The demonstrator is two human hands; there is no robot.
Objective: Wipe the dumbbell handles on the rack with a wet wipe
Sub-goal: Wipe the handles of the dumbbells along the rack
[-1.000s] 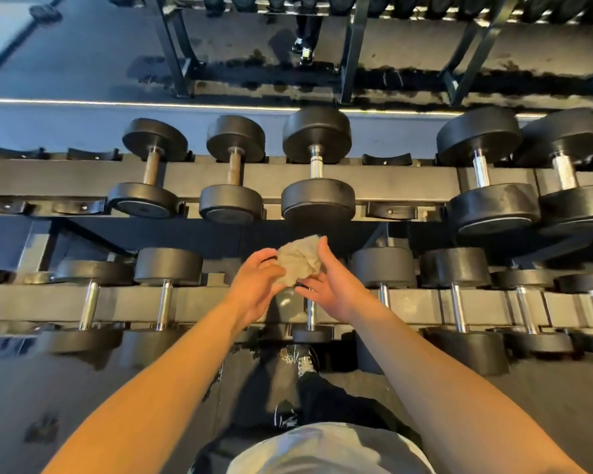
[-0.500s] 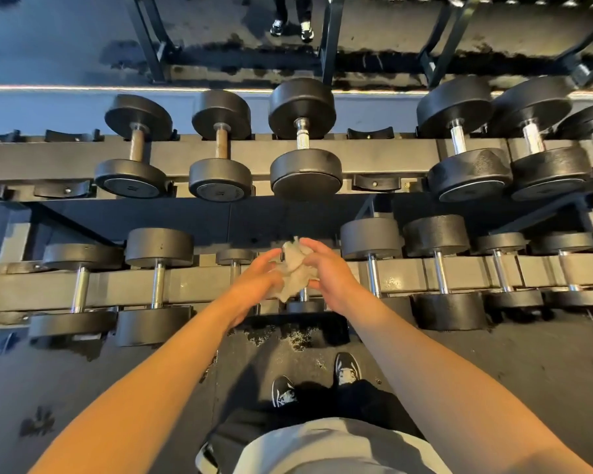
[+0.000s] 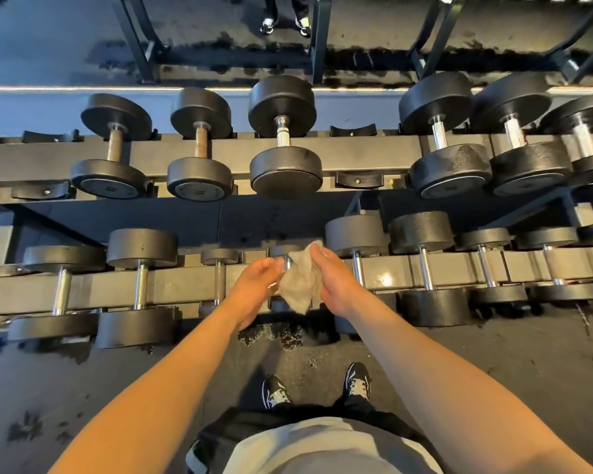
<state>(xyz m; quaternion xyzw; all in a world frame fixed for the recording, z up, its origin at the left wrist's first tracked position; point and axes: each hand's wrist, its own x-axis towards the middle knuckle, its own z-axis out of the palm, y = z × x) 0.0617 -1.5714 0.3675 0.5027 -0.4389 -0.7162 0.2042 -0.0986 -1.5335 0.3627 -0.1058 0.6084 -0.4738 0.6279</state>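
Observation:
A crumpled grey wet wipe (image 3: 300, 282) hangs between my two hands over the lower tier of the dumbbell rack (image 3: 185, 285). My left hand (image 3: 254, 289) touches its left side with fingers spread. My right hand (image 3: 336, 282) grips its right edge and top. Behind the wipe sits a small dumbbell (image 3: 283, 251) with a chrome handle, mostly hidden. Another small dumbbell (image 3: 220, 268) stands just left of my left hand. Larger dumbbells fill both tiers, such as the big one (image 3: 283, 138) on the upper tier.
Empty saddles (image 3: 356, 179) sit on the upper tier right of centre. My feet (image 3: 274, 391) stand on dark rubber floor with wet spots (image 3: 281, 336) below the rack. A mirror behind the rack reflects another rack (image 3: 319, 39) and a person's shoes (image 3: 267, 25).
My hands and the wipe have dropped from in front of the gap between tiers down to the lower tier's small dumbbell. The wipe now hangs looser.

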